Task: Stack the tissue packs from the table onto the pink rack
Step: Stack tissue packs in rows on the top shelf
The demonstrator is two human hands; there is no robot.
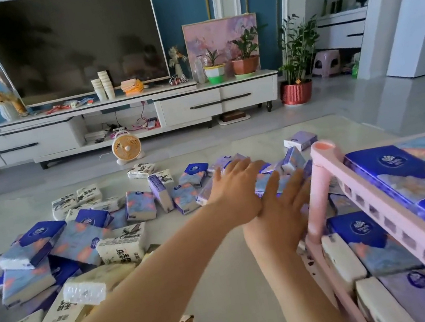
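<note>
Several tissue packs lie scattered over the pale table (pixel 227 286), blue-and-pink ones (pixel 139 205) and white ones with black print (pixel 121 246). The pink rack (pixel 323 167) stands at the right, its shelves filled with blue packs (pixel 385 164). My left hand (pixel 235 191) stretches out with straight fingers over a cluster of packs at the far side. My right hand (pixel 280 214) lies beside it, fingers straight, next to the rack's post. A blue pack (pixel 263 184) shows between the two hands. Neither hand grips anything that I can see.
A white TV cabinet (pixel 190 105) with a large television stands beyond the table. A small orange fan (pixel 126 147) sits on the floor. Potted plants (pixel 293 61) stand at the right, near a pink stool (pixel 326 62).
</note>
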